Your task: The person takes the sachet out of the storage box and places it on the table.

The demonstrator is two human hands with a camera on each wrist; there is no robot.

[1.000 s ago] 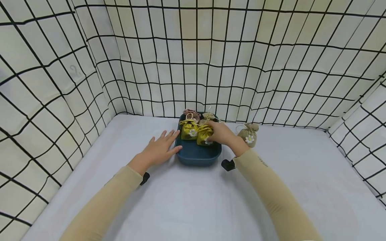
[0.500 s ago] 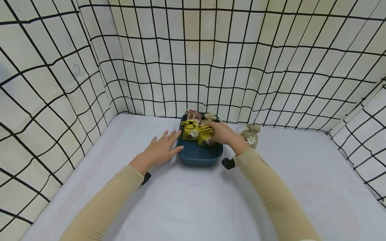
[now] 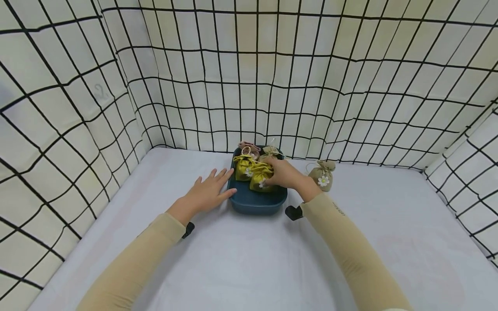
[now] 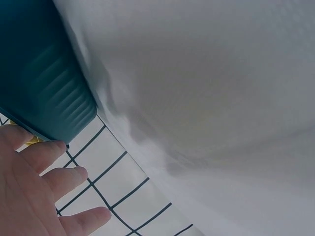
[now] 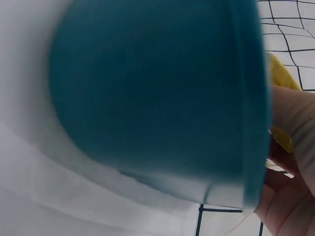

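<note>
A dark teal plastic bin (image 3: 257, 210) stands near the back of the table with several small drawstring pouches inside. My right hand (image 3: 285, 172) reaches over its right rim and grips a yellow pouch (image 3: 260, 178) with a white daisy. Left of that sits another yellow pouch (image 3: 243, 167); behind them are a pink pouch (image 3: 249, 149) and a beige one (image 3: 271, 151). My left hand (image 3: 206, 192) lies with spread, straight fingers against the bin's left rim. In the right wrist view, the bin's wall (image 5: 157, 98) hides most of the gripped pouch.
A beige pouch with a daisy (image 3: 322, 178) stands on the white tabletop (image 3: 249, 263) right of the bin, just behind my right wrist. Black grid netting (image 3: 256, 82) over white sheeting rises at the back and both sides.
The yellow pouch in my right hand has shifted slightly left and toward me inside the bin, now overlapping the other yellow pouch's edge. My left hand stays at the rim.
</note>
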